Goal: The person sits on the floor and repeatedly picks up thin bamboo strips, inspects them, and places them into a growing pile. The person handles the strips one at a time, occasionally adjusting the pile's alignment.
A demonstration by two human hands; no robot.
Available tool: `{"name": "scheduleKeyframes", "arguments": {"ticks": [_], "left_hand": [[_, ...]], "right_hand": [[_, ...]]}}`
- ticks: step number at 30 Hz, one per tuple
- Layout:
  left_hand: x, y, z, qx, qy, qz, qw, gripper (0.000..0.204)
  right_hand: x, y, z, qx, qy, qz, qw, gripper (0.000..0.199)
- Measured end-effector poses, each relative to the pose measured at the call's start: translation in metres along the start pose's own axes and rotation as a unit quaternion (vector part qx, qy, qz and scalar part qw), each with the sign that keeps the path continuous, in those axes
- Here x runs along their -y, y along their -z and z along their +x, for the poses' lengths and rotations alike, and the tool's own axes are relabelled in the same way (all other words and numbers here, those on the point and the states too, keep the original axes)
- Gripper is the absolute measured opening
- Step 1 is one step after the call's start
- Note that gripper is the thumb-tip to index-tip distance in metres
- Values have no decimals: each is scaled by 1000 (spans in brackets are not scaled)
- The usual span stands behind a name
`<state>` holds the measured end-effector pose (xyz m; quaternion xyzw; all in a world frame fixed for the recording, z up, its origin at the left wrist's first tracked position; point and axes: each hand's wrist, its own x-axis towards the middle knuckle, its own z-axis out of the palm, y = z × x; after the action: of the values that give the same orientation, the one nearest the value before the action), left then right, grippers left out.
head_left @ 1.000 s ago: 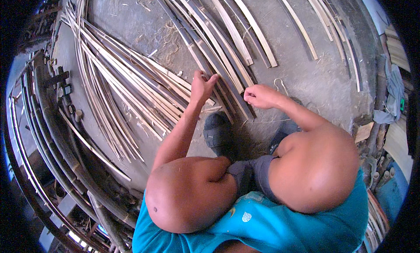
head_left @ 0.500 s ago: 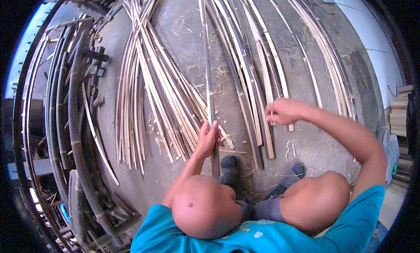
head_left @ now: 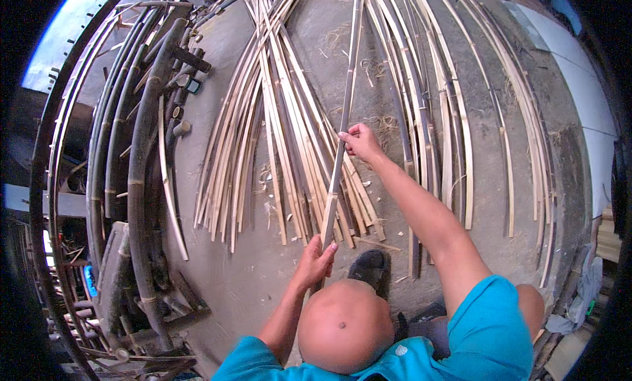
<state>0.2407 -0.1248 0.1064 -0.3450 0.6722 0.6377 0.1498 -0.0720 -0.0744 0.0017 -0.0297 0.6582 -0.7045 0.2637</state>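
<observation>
Grey floor (head_left: 243, 289) below; my left hand (head_left: 315, 264) grips, right hand (head_left: 363, 144) pinches one strip (head_left: 338, 167), apparently positioning it; next move calls for steadiness

Held bamboo strip (head_left: 339, 158): dark grey-brown, turning pale tan toward its near end. Fanned bamboo strips (head_left: 284, 117): cream to light tan, streaked with dark brown. Thick bamboo pole (head_left: 137, 157): dark grey-brown, ringed paler at the nodes. Concrete floor (head_left: 227, 285): mottled grey. Shirt (head_left: 490, 322): turquoise, small white print. Shoe (head_left: 370, 266): black. Crumpled cloth (head_left: 582, 295): pale grey-blue.
</observation>
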Motion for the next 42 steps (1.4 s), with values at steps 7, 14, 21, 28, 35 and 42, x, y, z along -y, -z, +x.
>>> {"name": "scheduleKeyframes", "arguments": {"ticks": [7,14,21,28,35,42], "left_hand": [[35,16,-5,0,-8,-51,999,20],[25,4,-10,-25,-34,-1,999,21],[19,-4,-18,-46,27,13,998,19],[49,-11,-19,-34,35,-95,994,18],[41,-10,-10,27,28,-156,987,27],[21,12,43,54,72,-101,991,29]], "right_hand": [[1,2,-20,25,-38,37,998,17],[35,3,-48,-4,82,-334,939,38],[12,9,-19,103,166,-413,890,31],[53,46,4,13,127,-421,898,28],[94,-7,-27,189,261,-37,946,17],[90,-64,-168,564,329,-126,747,24]]}}
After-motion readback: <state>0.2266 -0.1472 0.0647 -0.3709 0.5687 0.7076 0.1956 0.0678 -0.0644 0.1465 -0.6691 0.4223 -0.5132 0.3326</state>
